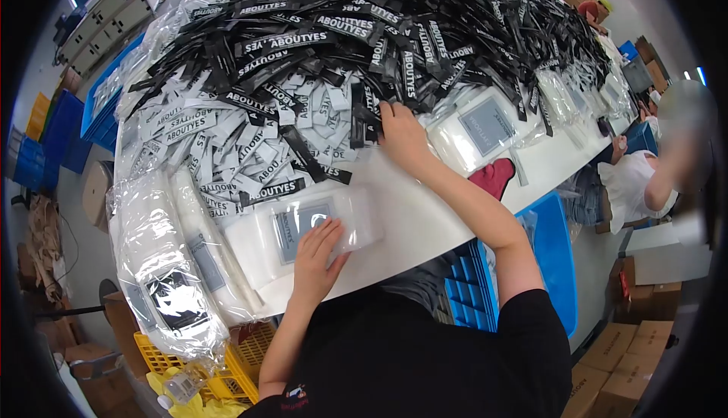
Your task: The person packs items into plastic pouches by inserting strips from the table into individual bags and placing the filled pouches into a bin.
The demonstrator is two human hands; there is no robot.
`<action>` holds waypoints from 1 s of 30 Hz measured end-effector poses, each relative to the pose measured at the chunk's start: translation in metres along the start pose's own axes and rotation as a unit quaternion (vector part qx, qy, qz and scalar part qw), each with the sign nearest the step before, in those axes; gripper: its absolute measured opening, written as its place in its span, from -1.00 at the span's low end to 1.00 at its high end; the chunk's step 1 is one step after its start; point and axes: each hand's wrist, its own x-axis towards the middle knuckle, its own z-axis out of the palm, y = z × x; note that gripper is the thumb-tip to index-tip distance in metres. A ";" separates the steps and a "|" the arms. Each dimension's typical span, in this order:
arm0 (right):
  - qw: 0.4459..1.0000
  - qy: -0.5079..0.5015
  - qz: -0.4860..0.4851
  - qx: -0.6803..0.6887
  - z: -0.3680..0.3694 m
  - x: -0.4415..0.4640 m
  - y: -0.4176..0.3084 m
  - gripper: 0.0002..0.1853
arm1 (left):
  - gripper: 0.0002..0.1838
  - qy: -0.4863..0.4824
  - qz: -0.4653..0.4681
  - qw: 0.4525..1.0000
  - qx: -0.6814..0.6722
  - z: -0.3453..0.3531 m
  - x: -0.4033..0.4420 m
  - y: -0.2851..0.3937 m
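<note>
My left hand (317,260) lies with fingers spread on a clear bag with a grey label (297,228), on the white table (394,228). My right hand (402,136) reaches to the edge of a heap of black packets (341,28) printed ABOUTYES. Its fingers are bent at the packets, and what they hold, if anything, is hidden. White printed slips (250,145) lie left of it. Right of my right hand is a stack of white bags with a grey label (485,126), beside a dark red cloth (493,178).
Long clear-wrapped white bundles (163,266) lie at the table's left end. Below the table are a yellow crate (250,350) and a blue bin (557,259). A person in white (637,187) is at the right. Cardboard boxes (626,353) stand at the lower right.
</note>
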 end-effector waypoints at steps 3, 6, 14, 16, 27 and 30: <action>0.999 -0.019 0.028 0.002 0.000 0.007 -0.002 -0.61 | -0.54 0.066 -0.023 0.997 -0.041 0.000 -0.003 -0.004; 0.991 -0.104 0.078 -0.007 -0.031 0.001 -0.009 -0.74 | -0.59 0.098 -0.034 0.992 -0.073 0.002 -0.007 -0.006; 0.970 -0.066 0.144 0.186 -0.048 -0.097 -0.001 -0.77 | -0.56 0.096 -0.030 0.993 -0.069 -0.002 -0.001 -0.008; 0.938 0.000 0.193 0.287 -0.032 -0.123 -0.010 -0.77 | -0.53 0.087 -0.021 0.995 -0.051 -0.001 0.001 -0.007; 0.738 0.199 0.283 0.580 0.002 -0.145 -0.063 -0.88 | -0.56 0.097 0.004 0.991 -0.089 0.001 -0.005 -0.013; 0.744 0.271 0.205 0.575 -0.008 -0.147 -0.077 -0.79 | -0.67 0.145 -0.008 0.984 -0.103 0.003 -0.008 -0.012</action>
